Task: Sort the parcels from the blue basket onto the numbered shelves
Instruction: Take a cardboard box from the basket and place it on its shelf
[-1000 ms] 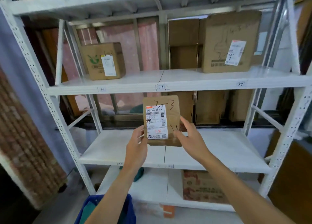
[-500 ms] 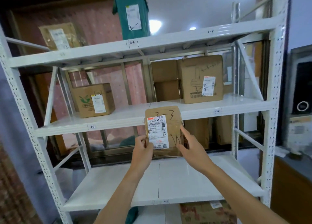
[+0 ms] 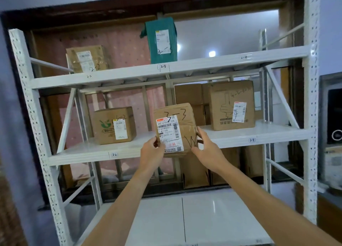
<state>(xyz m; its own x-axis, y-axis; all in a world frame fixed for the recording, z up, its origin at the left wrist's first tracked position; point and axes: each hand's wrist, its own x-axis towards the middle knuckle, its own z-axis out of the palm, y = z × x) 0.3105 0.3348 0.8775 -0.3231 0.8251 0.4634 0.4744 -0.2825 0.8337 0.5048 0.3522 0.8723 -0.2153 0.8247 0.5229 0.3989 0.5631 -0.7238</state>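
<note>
A small brown cardboard parcel (image 3: 174, 129) with a white label and "3-3" handwritten on it is held upright in front of the middle shelf (image 3: 259, 134). My left hand (image 3: 152, 150) grips its lower left edge. My right hand (image 3: 208, 149) grips its lower right edge. The parcel sits between the shelf labels 3-2 (image 3: 114, 154) and 3-4 (image 3: 252, 140). The blue basket is out of view.
On the middle shelf stand a box marked 3-2 (image 3: 113, 125) at left and a bigger box marked 4 (image 3: 232, 105) at right. The upper shelf (image 3: 203, 65) carries a brown parcel (image 3: 86, 59) and a green bag (image 3: 161, 40). A white shelf (image 3: 212, 218) lies below.
The view has tilted upward and the parcel has risen from the lower shelf level to the middle shelf's front edge, still held in both hands.
</note>
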